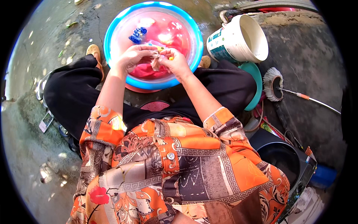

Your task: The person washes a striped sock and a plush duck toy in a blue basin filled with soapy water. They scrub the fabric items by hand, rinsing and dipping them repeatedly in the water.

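Observation:
A blue-rimmed plastic basin of pinkish water stands before me between my knees. Over its near half, my left hand and my right hand meet, fingertips pinching a small beige, wet-looking cloth that hangs down between them. Bits of a yellow, dark-dotted item show behind my fingers; whether I hold it too is unclear. Red cloth lies in the water below my hands, with more pink-red fabric at the far right. A bunched dark blue cloth sits at the left.
A white bucket lies tilted to the right, near a teal basin. Beyond are a long-handled brush, a black tub and a blue container. A phone-like device rests on the concrete floor at left.

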Available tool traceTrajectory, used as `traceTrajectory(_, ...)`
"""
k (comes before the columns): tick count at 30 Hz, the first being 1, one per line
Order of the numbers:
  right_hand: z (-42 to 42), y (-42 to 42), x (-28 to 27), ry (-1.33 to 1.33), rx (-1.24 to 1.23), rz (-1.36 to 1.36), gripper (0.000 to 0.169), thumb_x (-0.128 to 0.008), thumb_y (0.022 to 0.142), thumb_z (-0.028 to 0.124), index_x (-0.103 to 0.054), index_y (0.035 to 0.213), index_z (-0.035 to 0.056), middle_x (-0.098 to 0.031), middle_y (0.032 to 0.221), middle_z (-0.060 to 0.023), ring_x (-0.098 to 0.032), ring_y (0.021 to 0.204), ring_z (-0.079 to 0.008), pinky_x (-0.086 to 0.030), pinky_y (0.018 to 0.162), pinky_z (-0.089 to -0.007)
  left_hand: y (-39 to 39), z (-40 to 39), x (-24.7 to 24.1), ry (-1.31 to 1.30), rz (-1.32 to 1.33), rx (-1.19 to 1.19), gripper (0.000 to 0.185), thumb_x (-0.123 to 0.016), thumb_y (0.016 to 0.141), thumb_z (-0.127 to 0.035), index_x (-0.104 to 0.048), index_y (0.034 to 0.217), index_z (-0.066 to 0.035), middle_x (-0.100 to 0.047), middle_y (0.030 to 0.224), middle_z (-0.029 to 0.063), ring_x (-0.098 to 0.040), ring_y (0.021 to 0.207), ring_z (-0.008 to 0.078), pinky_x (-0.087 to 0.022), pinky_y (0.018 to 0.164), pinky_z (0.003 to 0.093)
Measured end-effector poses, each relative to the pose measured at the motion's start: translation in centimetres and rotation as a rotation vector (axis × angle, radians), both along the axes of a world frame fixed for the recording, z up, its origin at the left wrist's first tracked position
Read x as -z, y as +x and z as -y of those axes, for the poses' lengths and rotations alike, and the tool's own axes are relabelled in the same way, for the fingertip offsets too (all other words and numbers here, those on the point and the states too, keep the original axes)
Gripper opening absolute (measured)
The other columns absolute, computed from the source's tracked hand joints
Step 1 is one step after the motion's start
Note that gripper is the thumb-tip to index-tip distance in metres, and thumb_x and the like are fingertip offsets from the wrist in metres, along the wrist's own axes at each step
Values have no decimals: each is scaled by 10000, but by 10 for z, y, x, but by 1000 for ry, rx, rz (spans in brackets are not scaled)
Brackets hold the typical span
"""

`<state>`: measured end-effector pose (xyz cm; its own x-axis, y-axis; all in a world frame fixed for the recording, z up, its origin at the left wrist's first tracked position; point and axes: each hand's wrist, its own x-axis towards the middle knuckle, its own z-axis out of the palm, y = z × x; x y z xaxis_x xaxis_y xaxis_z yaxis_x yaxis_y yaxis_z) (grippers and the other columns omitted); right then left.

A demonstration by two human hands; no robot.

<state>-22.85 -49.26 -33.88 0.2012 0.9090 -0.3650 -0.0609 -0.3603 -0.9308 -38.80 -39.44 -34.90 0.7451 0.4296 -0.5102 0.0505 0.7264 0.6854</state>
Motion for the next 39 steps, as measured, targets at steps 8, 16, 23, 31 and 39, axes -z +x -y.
traceTrajectory(8,-9,-11,-24,-125,63,-163,68,-599,798,97,-564,828,47,-514,645,22,-474,533,-48,-357,431,-187,-3,5,-1,146,-14,-36,229,-568,833,-100,-543,1037,1,-602,930,79,-594,862,153,-476,808,268)
traceTrajectory(16,-3,5,-42,-191,98,-303,75,-542,785,124,-533,727,77,-493,616,3,-438,483,-70,-314,393,-191,4,10,-20,-187,272,-251,144,-483,840,-88,-560,928,-4,-599,872,98,-580,816,179,-488,776,316)
traceTrajectory(23,-8,0,-59,-151,64,-145,67,-539,783,114,-540,732,72,-495,616,0,-442,498,-73,-325,421,-192,8,26,-40,-192,118,-232,98,-532,832,-76,-572,888,-6,-590,781,64,-529,657,118,-432,599,234)
traceTrajectory(31,-8,12,-56,-119,350,-625,175,-459,826,21,-470,992,-32,-532,932,-175,-559,858,-272,-487,809,-382,22,37,-29,-8,59,-336,93,-571,826,-118,-602,786,-40,-560,656,6,-470,554,66,-345,512,180)
traceTrajectory(39,-3,-4,-60,-34,216,-397,202,-533,834,-1,-506,1030,-41,-589,956,-142,-602,870,-195,-513,785,-294,24,40,-17,-156,65,-421,125,-552,832,-190,-594,892,-89,-588,825,12,-558,720,108,-457,640,257)
